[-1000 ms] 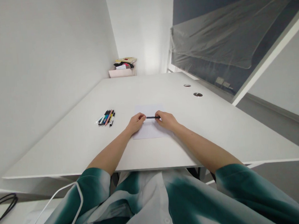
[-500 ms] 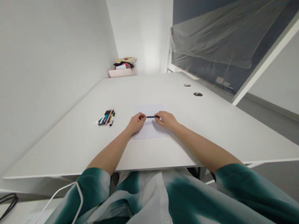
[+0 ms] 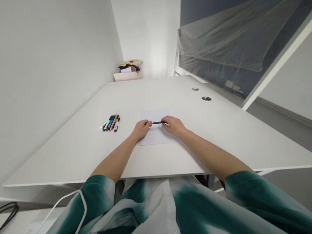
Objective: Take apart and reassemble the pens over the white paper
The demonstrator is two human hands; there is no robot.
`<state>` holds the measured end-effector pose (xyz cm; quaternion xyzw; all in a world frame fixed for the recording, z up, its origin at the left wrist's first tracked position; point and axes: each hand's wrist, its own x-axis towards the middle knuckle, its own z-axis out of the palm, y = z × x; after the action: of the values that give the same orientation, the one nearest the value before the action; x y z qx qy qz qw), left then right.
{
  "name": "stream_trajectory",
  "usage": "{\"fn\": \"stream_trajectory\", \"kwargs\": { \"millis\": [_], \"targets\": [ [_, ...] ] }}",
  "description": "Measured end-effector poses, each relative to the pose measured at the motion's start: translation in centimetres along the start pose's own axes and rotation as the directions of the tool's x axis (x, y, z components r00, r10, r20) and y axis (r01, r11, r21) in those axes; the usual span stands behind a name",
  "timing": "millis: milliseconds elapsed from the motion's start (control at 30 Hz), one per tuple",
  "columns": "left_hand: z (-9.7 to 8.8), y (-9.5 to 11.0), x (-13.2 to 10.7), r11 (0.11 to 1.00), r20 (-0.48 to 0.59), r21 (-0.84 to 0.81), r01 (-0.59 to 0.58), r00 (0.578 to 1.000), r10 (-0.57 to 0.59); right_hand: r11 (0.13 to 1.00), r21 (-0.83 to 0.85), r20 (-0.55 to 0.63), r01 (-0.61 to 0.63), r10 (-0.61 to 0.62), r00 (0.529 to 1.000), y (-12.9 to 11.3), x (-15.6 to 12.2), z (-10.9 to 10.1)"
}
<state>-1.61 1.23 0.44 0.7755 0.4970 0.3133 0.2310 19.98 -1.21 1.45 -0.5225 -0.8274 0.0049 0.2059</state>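
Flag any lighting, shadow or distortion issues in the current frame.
Head view: a pale glow brightens the far wall; head view: a soft shadow falls on the paper near the right hand; head view: the lens stretches the table wide toward the wearer; head view: the bottom-left corner is pixelated.

The person wears a shirt (image 3: 160,214) of white blurring softly into deep teal green, with short, wide sleeves (image 3: 98,192) and a round pale button (image 3: 174,230) down the front.

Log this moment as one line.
left hand: at end of dark pen; right hand: gripping dark pen; white paper: beneath; pen cluster: at left
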Motion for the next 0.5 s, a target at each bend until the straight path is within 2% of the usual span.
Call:
{"fn": "stream_trajectory", "kwargs": {
  "millis": [233,333,500],
  "targets": [
    [0.47,-0.55,0.08,0.999,-0.032,-0.031,-0.021,0.999,0.020,1.000,0.003,0.020,-0.019,0.018,1.000,-0.05,0.06,-0.02],
    [0.62,-0.62,0.08,0.995,-0.040,-0.093,-0.040,0.999,0.037,1.000,0.004,0.026,-0.020,0.020,0.999,-0.06,0.11,0.03],
    [0.58,-0.27,0.04,0.991,-0.012,-0.107,-0.083,0.997,0.083,1.000,0.015,0.023,-0.018,0.018,1.000,0.02,0.12,0.30]
  ]
}}
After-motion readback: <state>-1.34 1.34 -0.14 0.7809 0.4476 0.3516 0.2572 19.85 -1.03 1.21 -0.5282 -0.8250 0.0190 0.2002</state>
